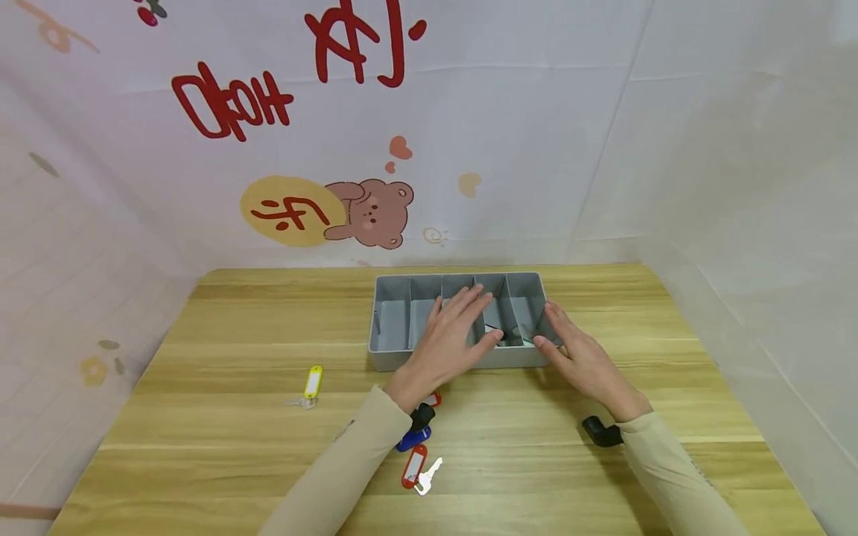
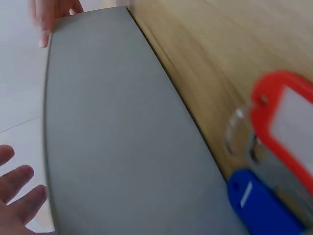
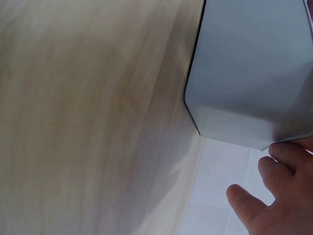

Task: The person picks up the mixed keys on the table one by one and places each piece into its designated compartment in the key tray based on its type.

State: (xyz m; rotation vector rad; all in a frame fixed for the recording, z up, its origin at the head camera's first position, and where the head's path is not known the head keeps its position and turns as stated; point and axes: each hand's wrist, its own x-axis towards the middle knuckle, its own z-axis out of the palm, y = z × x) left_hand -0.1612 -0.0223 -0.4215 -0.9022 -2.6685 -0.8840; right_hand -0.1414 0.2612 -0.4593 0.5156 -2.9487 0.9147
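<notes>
A grey five-compartment organizer tray (image 1: 392,361) stands on the table. My left hand (image 1: 450,331) is spread over its middle, palm down with fingers extended, holding nothing. It hides part of the inner compartments. At the right end, my right hand (image 1: 583,361) holds the tray's corner, thumb at the front rim and fingers along the end wall. Small items, partly hidden, lie in the two right compartments. Below my left wrist lie a red key tag (image 1: 414,467) with a silver key (image 1: 429,476), a blue key tag (image 2: 264,208) and another red key tag (image 2: 293,127).
A yellow key tag (image 1: 313,381) with its key lies on the wooden table (image 1: 221,432) to the left. A white printed cloth (image 1: 523,134) forms the back wall behind the tray, and pale walls stand at both sides.
</notes>
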